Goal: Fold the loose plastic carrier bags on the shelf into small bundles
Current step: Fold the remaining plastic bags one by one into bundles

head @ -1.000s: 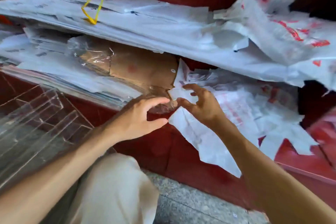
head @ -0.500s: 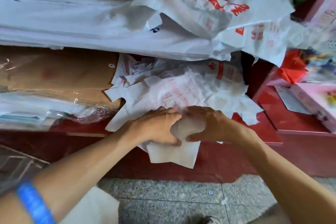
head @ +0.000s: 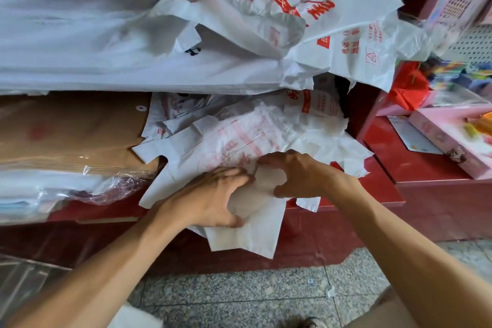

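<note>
Left hand: the left hand (head: 210,198) is gripping the thin white plastic carrier bag (head: 247,231), fingers curled round it.
Right hand: the right hand (head: 298,174) is pinching the same bag.
Bag: lying over the front edge of the dark red wooden shelf (head: 346,210), hanging down.
Behind: more white red-printed bags (head: 266,128) are lying crumpled.
Left: flat brown envelopes (head: 72,125) are sitting stacked.

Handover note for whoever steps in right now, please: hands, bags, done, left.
Left hand: fingers curled on the front bag, thumb under its edge.
Right hand: curled on the same bag from the right.
That bag hangs over the lower shelf's front edge, partly gathered.
More loose bags lie behind it; another heap is on the shelf above.
Done: no finished bundle in view.
Left: fold this bag, then the rest.
</note>
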`<state>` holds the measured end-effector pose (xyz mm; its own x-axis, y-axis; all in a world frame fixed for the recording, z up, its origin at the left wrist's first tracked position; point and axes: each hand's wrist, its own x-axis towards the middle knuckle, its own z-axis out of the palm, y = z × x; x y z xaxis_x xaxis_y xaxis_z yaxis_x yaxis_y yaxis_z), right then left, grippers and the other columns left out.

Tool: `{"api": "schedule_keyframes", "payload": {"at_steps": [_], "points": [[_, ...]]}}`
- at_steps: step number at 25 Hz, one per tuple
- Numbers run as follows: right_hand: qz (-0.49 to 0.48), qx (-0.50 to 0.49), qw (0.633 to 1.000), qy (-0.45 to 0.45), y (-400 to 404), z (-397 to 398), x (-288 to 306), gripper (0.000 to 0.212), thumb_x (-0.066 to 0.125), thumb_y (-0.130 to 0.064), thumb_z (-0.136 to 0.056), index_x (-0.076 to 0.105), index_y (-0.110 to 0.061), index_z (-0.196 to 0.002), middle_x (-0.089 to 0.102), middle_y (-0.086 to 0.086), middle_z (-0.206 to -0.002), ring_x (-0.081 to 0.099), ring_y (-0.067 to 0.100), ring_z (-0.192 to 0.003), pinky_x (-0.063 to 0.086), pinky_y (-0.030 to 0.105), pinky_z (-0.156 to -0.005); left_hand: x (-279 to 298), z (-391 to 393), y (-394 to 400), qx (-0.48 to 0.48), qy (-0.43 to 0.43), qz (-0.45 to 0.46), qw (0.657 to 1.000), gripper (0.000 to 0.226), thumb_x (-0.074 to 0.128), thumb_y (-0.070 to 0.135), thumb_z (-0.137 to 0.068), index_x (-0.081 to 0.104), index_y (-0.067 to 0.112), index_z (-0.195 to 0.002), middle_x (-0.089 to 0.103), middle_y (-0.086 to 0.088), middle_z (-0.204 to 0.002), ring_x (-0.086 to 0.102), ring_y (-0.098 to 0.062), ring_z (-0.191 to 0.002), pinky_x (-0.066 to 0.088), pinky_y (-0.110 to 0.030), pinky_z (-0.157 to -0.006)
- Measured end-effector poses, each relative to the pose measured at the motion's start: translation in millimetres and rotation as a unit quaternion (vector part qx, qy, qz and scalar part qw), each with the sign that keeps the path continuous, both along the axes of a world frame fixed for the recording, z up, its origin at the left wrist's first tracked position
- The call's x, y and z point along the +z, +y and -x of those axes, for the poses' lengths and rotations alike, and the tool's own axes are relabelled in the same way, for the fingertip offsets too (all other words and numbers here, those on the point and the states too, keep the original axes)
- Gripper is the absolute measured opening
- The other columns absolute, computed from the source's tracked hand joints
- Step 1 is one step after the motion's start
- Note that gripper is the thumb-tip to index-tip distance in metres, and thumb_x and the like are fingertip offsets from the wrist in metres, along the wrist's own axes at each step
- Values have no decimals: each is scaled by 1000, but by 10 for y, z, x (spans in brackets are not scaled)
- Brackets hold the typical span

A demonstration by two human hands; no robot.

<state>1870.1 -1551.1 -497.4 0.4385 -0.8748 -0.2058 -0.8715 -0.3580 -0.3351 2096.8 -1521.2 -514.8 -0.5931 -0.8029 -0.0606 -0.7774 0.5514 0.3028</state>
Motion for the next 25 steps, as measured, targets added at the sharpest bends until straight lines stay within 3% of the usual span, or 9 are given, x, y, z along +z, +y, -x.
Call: {"api": "schedule_keyframes", "payload": {"at_steps": [5,7,10,12,14,17,19,22,25], "points": [[59,-11,995,-83,32,5,7,27,70,-11,-81,69,-20,-106,65,-6,-96,63,15,-88,53,33,-81,46,-96,-59,21,72,-22,997,26,71,42,-82,71,23,-99,64,10,-119,57,-8,-111,45,-33,-97],[55,-14,994,-92,35,17,7,27,70,-12,-81,68,-21,-106,65,-8,-91,63,14,-86,54,33,-80,64,-80,-59,49,77,-16,996,16,66,36,-88,69,21,-86,67,9,-107,61,-10,-102,47,-34,-90],[-36,-9,986,-160,87,17,46,42,72,-44,-83,59,-34,-121,62,-12,-114,58,8,-106,49,29,-91,126,-66,-75,124,159,-37,979,13,61,25,-93,67,20,-83,65,9,-83,60,-7,-81,43,-29,-71],[-31,12,979,-200,149,2,129,49,68,-61,-80,61,-33,-120,63,-14,-119,57,4,-110,46,27,-95,177,-77,-90,172,236,-46,955,15,58,22,-95,65,20,-82,63,11,-74,57,-4,-72,40,-27,-65],[31,37,977,-209,204,-38,173,48,69,-59,-80,64,-28,-116,68,-14,-108,62,3,-97,48,23,-85,230,-87,-103,197,330,-62,921,16,58,18,-96,64,13,-83,61,14,-68,52,-1,-66,36,-22,-63],[183,31,966,-181,196,-118,113,29,68,-45,-88,66,-17,-97,69,-5,-79,59,15,-65,47,33,-61,283,-67,-87,193,453,-109,864,15,63,26,-88,65,14,-81,58,9,-68,49,-4,-67,35,-17,-62],[135,-5,960,-246,178,-153,124,32,63,-36,-94,64,-8,-80,68,7,-71,62,22,-61,49,37,-58,312,-60,-69,189,490,-118,843,21,63,37,-82,66,17,-78,58,8,-68,50,-5,-68,36,-18,-61],[-48,-119,894,-429,175,-128,242,38,61,-30,-96,63,7,-85,68,25,-80,65,29,-68,53,38,-65,376,-143,-89,202,530,-108,816,42,67,62,-79,65,19,-84,59,3,-86,52,-11,-86,38,-26,-77],[-162,-258,745,-594,128,-47,272,28,56,-21,-98,65,6,-100,70,27,-99,69,34,-85,57,45,-81,452,-278,-89,140,531,-178,817,62,72,75,-60,70,27,-100,71,8,-96,62,-12,-94,45,-33,-86]]}}
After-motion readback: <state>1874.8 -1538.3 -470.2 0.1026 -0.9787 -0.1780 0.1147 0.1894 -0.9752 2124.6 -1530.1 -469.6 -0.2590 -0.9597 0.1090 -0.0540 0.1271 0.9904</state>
